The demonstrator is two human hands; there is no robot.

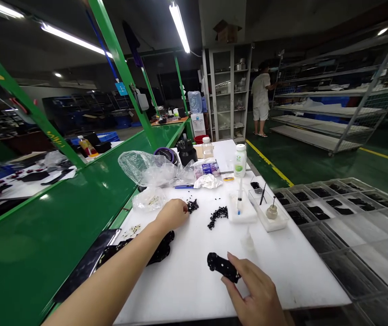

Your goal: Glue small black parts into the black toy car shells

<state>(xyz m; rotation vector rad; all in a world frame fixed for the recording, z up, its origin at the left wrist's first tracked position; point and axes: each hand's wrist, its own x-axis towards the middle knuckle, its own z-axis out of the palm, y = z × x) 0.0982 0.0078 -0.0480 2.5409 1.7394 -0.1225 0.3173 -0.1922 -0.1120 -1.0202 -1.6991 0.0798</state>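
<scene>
My right hand grips a small elongated black part between thumb and fingers, above the white tabletop. Pale dots show on the part's surface. My left hand reaches forward with its fingertips drawn together at the edge of a pile of tiny black pieces. Whatever those fingertips may pinch is hidden. A second, curved pile of black pieces lies to the right. Beneath my left forearm is a larger heap of black parts, partly covered. Small pale pieces are scattered beside it.
A syringe rests on a white block, with a clear tray beside it. A white bottle, crumpled plastic bags and a blue pen stand farther back. Compartment trays flank the right side. A person stands near shelving.
</scene>
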